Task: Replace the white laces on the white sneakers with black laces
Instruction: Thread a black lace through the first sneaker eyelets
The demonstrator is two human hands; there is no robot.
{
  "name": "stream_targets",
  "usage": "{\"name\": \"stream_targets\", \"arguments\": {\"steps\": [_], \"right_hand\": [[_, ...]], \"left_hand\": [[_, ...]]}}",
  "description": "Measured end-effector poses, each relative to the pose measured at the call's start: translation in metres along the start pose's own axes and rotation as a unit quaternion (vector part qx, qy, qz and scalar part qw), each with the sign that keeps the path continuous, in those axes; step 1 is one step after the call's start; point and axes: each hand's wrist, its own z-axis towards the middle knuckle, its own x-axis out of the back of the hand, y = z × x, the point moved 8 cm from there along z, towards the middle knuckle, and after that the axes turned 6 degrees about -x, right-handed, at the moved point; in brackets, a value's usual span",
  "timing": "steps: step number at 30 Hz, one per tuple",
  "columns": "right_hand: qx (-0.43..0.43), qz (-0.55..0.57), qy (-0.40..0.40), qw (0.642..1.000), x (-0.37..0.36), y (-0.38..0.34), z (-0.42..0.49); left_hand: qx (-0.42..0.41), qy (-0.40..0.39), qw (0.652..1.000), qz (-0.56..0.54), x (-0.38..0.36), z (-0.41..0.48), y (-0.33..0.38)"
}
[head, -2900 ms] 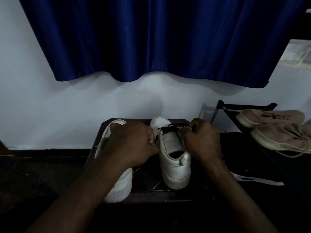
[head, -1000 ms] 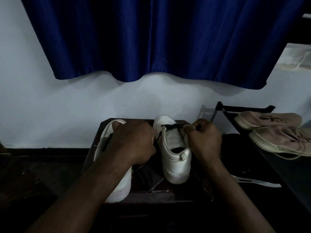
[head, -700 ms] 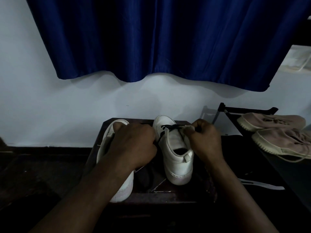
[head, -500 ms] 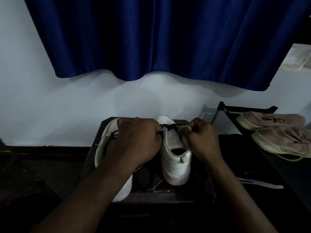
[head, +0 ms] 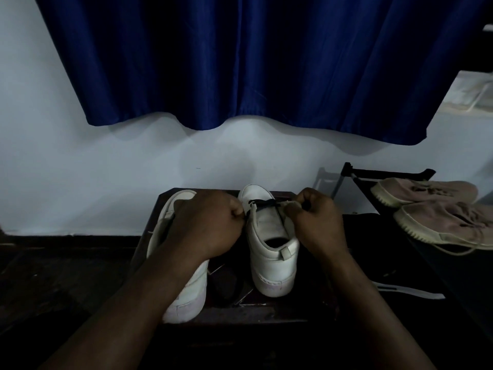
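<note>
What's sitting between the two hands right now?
In the head view, the toe end of the right-hand white sneaker lies between the left hand and right hand, with a black lace stretched across it.

The scene is dimly lit and underexposed. The wall is lit softly and evenly, and a soft shadow is cast on it under the curtain hem. The tabletop and floor are lost in near-black. Curtain edges are bowed by wide-angle distortion. Fine detail is smeared by noise.
</note>
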Motion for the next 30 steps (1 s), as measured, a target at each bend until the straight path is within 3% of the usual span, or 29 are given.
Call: {"name": "stream_targets", "arguments": {"steps": [4, 13, 22, 25, 30], "right_hand": [[0.01, 0.008, -0.008, 1.0, -0.001, 0.0, 0.0], [0.032, -0.01, -0.027, 0.999, -0.008, -0.012, -0.009], [0.034, -0.021, -0.041, 0.998, -0.007, -0.015, -0.011], [0.045, -0.022, -0.05, 0.997, -0.008, -0.018, -0.012], [0.05, 0.03, -0.067, 0.996, -0.009, -0.031, -0.02]], "left_hand": [[0.007, 0.017, 0.998, -0.057, 0.0, -0.002, -0.006], [0.007, -0.012, 1.0, 0.024, -0.002, -0.002, -0.002], [0.049, 0.039, 0.991, -0.122, 0.006, -0.003, -0.009], [0.057, 0.086, 0.958, -0.266, 0.01, -0.001, -0.015], [0.033, 0.134, 0.904, -0.405, 0.026, 0.001, -0.011]]}}
